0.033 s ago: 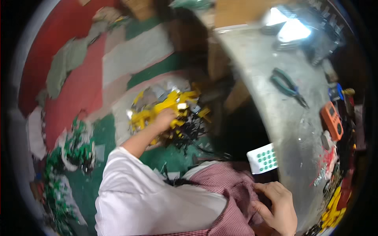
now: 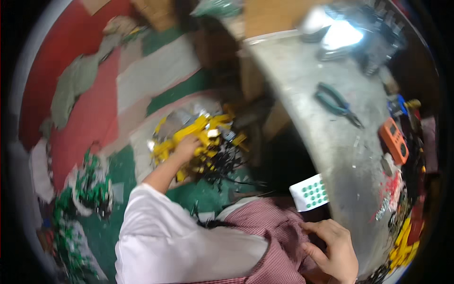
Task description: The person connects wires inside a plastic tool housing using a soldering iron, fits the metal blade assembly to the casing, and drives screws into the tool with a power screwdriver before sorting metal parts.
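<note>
The left hand [image 2: 187, 146] reached into the pile of yellow parts and black cables [image 2: 205, 144] on the floor, fingers closing on a yellow part; no shift was evident. At 4 o'clock, the right hand [image 2: 333, 251] pinched checked cloth [image 2: 274, 232] beside the counter [image 2: 326, 142].

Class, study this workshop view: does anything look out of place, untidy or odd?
Yes. A tangled heap of yellow parts and black wires lies on the floor rather than on the grey workbench, and the left hand digs into it. The right hand rests on checked cloth.
</note>
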{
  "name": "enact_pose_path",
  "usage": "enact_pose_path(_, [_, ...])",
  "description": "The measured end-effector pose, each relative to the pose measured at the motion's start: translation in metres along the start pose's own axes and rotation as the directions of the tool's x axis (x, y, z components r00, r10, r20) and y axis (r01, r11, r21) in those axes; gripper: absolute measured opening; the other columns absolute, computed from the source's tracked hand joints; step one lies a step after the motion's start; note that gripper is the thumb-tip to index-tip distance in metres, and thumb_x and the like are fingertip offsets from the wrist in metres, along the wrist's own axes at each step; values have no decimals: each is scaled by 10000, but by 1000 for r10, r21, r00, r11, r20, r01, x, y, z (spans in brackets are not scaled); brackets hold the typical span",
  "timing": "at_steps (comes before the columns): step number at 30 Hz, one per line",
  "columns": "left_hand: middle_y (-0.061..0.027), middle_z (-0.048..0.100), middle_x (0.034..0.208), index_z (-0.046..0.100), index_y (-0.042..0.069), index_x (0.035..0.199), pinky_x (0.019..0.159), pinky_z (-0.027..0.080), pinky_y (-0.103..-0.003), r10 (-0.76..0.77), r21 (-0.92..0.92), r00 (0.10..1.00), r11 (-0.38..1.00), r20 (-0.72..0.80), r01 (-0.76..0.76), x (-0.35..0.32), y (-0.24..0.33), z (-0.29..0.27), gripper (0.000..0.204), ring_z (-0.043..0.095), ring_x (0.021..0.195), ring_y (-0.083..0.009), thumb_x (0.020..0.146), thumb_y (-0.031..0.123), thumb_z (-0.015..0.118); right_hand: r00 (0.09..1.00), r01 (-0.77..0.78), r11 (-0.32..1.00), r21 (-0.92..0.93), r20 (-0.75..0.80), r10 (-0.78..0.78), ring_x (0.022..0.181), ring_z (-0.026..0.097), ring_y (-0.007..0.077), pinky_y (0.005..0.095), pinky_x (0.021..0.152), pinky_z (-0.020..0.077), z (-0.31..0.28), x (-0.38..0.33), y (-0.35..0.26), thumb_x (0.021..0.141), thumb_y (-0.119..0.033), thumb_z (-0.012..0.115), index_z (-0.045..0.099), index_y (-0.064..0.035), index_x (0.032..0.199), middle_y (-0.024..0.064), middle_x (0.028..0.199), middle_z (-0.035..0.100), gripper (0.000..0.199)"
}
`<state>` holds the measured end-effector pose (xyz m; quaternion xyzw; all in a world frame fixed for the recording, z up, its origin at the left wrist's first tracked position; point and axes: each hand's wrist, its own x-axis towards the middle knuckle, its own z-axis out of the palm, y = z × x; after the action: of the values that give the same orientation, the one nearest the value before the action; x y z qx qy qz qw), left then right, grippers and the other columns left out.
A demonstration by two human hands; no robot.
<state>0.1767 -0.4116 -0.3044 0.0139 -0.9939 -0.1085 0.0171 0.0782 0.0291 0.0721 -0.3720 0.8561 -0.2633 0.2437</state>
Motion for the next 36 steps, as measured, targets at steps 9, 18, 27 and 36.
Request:
enact_pose_path(9, [-177,646,1003,657,18,1008,833,483,-437,-257,-70,747,959,-614,273,122,3,-99,217,615,936,-364,797,17,606,845,437,463,771,-177,-505,798,628,286,385,704,485,-13,29,4,932,-102,566,658,37,989,149,945,638,177])
enact_pose_path(18, [-260,634,1103,549,-49,1170,921,469,-422,-44,-268,917,961,-397,-70,348,206,-248,669,606,1065,-382,683,334,800,614,494,-232,838,-526,-589,756,572,238,328,634,461,-2,31,-11,1003,-166,475,672,28,954,132,917,571,281])
enact_pose_path(27, [-263,651,1037,456,-30,1140,859,502,-447,-189,-156,907,978,-376,139,398,242,-219,639,634,988,-404,668,211,813,610,580,-249,776,-616,-499,799,576,260,344,699,458,-7,1,9,967,-99,489,669,39,949,149,958,582,227])
enact_pose_path(36, [-236,659,950,580,-12,1000,804,505,-448,-184,-265,891,961,-414,75,350,211,-209,458,632,913,-407,630,157,789,915,401,170,900,-400,-43,715,569,269,352,645,464,-14,-60,60,797,-101,638,650,24,836,173,810,601,132])
